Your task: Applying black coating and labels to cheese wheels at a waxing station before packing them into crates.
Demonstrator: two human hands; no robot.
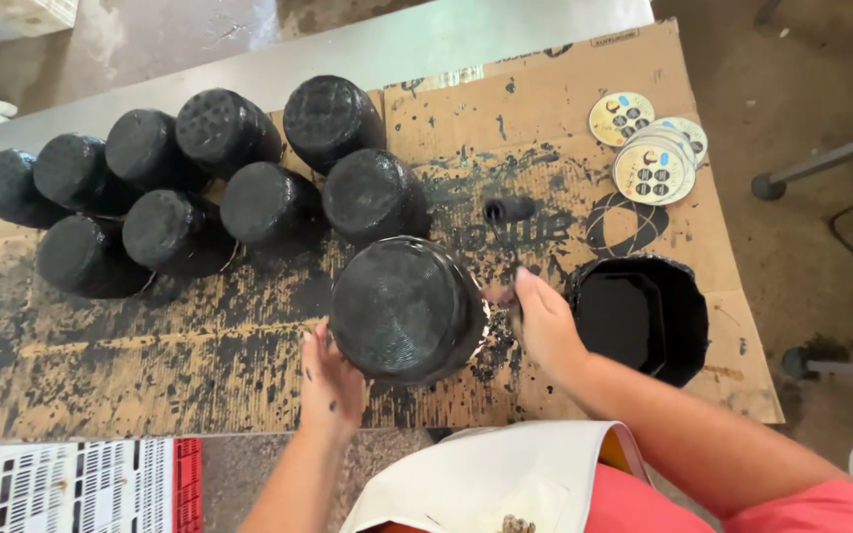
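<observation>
The left hand (331, 385) lay flat against the near left side of a black-painted pot (407, 309), fingers spread on its wall, steadying it rather than closing around it. The pot stood upside down, its round base facing up. The right hand (543, 321) was closed around the handle of a paintbrush (508, 219), just to the right of the pot; the brush's black head stuck out beyond the hand, farther from the person than the pot's right edge.

The pot rested on a sheet of brown cardboard (199, 345) heavily spattered with black paint, which covered a grey table (426, 44). Beyond the table lay a bare, dusty floor (792, 79).

To the right of the pot, just past the right hand, stood a black paint tub (688, 321), open and dark inside. Farther right and away from the person, a small stack of round printed labels (652, 148) lay on the cardboard. To the left of the pot and beyond it, a cluster of other black-painted pots (199, 188) stood upside down, close together, the nearest of them almost touching the held pot's far rim. Near the person, left of the pot, a white and red slotted crate (81, 484) showed at the table's edge.
</observation>
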